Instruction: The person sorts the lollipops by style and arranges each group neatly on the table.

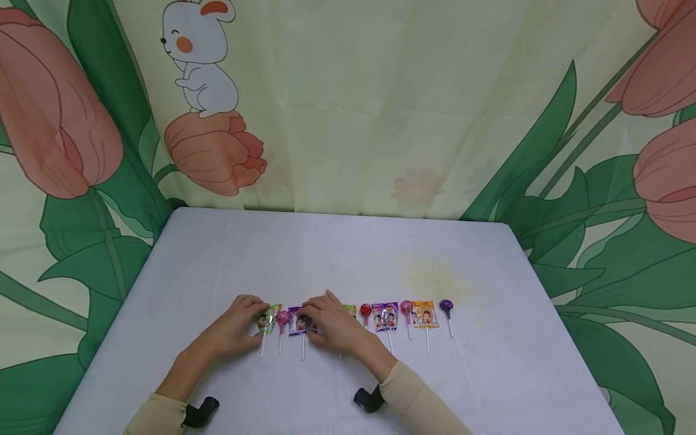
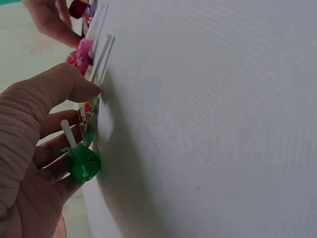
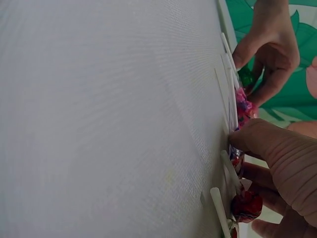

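Observation:
My left hand [image 1: 239, 326] is at the left end of a row of lollipops, its thumb and fingers gripping the edges of a lollipop in a flat green wrapper [image 1: 270, 318]. Under that palm, the left wrist view shows a round green lollipop [image 2: 83, 162]. Just right of the green wrapper lies a round pink lollipop [image 1: 283, 318]. My right hand [image 1: 334, 323] holds a lollipop in a flat purple wrapper [image 1: 295, 324] between thumb and fingers and partly covers it. Below the right palm is a round red lollipop [image 3: 246, 206], hidden by the hand in the head view.
The row continues rightward: another green wrapper [image 1: 351, 310], a red lollipop [image 1: 365, 310], a purple wrapper [image 1: 385, 316], a pink lollipop [image 1: 406, 307], an orange wrapper [image 1: 425, 315] and a dark purple lollipop [image 1: 446, 306]. Sticks point toward me on the white table [image 1: 337, 260]. A printed curtain [image 1: 348, 121] hangs behind.

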Demonstrator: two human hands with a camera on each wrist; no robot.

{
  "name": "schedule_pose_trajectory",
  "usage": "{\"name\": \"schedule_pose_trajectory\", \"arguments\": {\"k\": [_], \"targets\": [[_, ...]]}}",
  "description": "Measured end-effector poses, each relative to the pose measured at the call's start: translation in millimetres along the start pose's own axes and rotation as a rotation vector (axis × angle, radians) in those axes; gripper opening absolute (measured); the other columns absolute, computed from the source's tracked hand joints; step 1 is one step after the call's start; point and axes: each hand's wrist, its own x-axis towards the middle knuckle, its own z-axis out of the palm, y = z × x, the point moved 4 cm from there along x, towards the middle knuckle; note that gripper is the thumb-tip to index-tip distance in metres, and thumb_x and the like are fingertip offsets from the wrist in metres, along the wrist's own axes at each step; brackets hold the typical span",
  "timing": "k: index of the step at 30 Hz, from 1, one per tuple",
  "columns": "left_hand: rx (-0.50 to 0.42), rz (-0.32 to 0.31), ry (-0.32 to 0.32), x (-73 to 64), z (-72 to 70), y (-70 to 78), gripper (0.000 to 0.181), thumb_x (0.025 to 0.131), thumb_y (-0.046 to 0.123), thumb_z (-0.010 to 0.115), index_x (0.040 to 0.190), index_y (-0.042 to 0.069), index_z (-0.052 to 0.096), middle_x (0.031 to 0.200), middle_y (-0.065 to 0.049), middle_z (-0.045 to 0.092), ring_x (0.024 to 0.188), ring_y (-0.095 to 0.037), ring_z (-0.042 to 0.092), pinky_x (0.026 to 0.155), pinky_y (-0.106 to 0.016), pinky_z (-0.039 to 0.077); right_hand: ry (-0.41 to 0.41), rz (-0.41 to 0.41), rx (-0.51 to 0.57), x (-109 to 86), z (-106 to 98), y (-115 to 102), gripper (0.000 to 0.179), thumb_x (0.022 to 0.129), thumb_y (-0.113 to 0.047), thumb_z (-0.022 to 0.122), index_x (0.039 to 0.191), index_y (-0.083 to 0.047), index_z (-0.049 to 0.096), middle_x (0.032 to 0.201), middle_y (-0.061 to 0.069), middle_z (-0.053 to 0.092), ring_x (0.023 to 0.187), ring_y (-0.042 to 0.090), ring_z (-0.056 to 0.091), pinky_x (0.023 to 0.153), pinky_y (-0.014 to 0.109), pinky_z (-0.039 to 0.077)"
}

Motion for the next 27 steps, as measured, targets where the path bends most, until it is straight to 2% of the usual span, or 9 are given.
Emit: {"name": "schedule_pose_trajectory", "arguments": {"k": [12,21,27], "targets": [[-0.063,-0.016,0.018,6.4,2.3,-3.4,0.058,0.075,0.003,0.081,0.129,-0.004,0.063,0.126,-0.017,0.060,0.124,-0.039,0.051,0.102,-0.056,0.050,0.022,-0.005,-0.009,-0.6,1,-1,0.042,0.094,-0.027,0.071,0.134,-0.015,0.065,0.137,0.004,0.063,0.134,0.020,0.054,0.123,0.053,0.026],[-0.083,-0.065,0.023,13.4,-7.7,-5.9,0.061,0.077,0.004,0.082,0.133,-0.003,0.061,0.131,-0.021,0.056,0.126,-0.041,0.049,0.103,-0.058,0.049,0.017,-0.002,-0.002,-1.0,0,-1,0.041,0.095,-0.026,0.070,0.134,-0.016,0.065,0.137,0.004,0.063,0.135,0.020,0.053,0.124,0.053,0.025],[-0.087,-0.060,0.029,23.5,-15.9,-9.9,0.061,0.079,0.006,0.081,0.135,-0.004,0.059,0.132,-0.023,0.056,0.127,-0.042,0.048,0.104,-0.059,0.048,0.010,0.003,0.007,-1.2,-1,-1,0.042,0.094,-0.026,0.070,0.134,-0.017,0.065,0.137,0.004,0.063,0.135,0.020,0.053,0.124,0.053,0.025]]}}
